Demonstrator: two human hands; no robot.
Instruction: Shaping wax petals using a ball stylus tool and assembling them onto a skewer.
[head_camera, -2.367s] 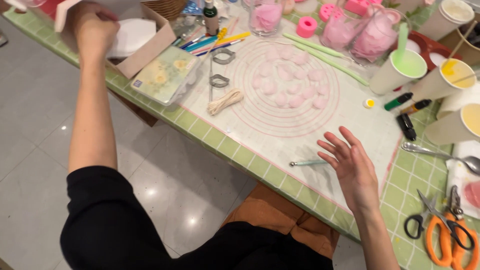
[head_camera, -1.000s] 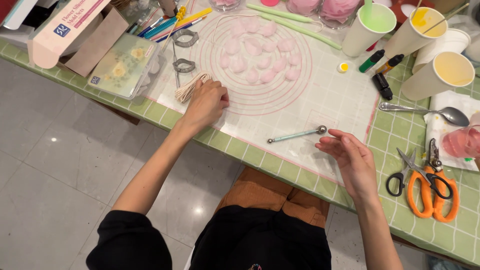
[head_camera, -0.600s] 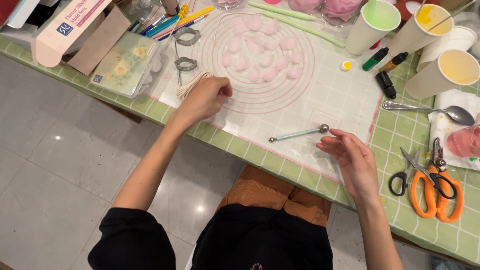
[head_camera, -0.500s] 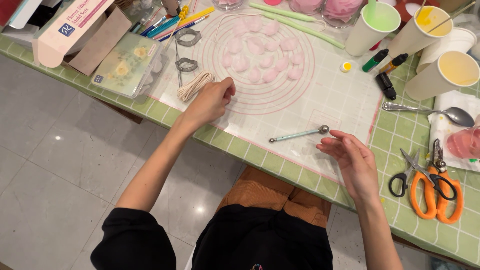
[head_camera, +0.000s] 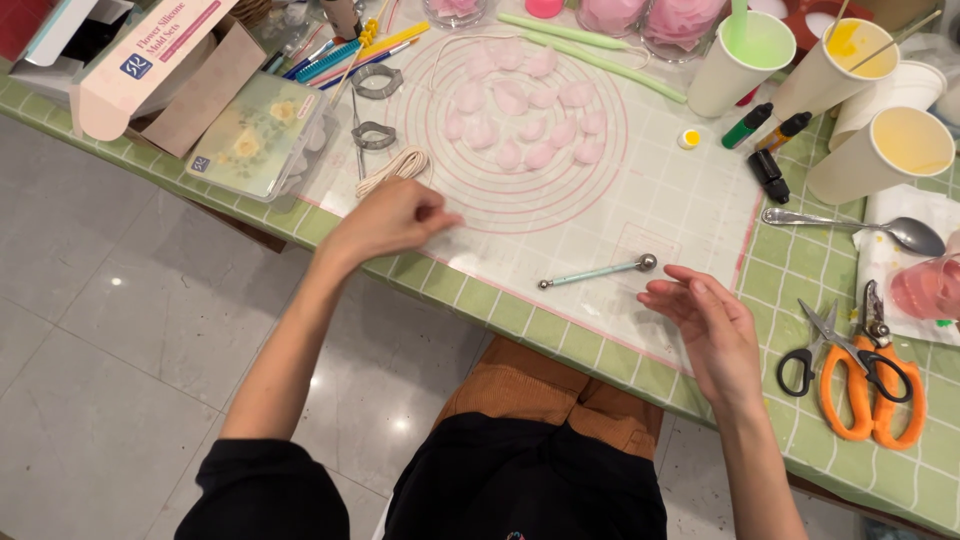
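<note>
Ball tool (head_camera: 597, 272) lying on mat (head_camera: 690, 210), long axis near-level, ball end up-right. Right hand (head_camera: 712, 325) just right of ball end, open, empty, nearer. Left hand (head_camera: 392, 218) well left of ball tool, curled, contents unclear, beside string bundle (head_camera: 392, 168).

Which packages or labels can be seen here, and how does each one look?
Cardboard box: far left of the table, long, open, pink and white with a small blue mark.
Plastic case: beside the box, flat, clear, pale yellow flower picture, small blue label.
No screens or signs.
</note>
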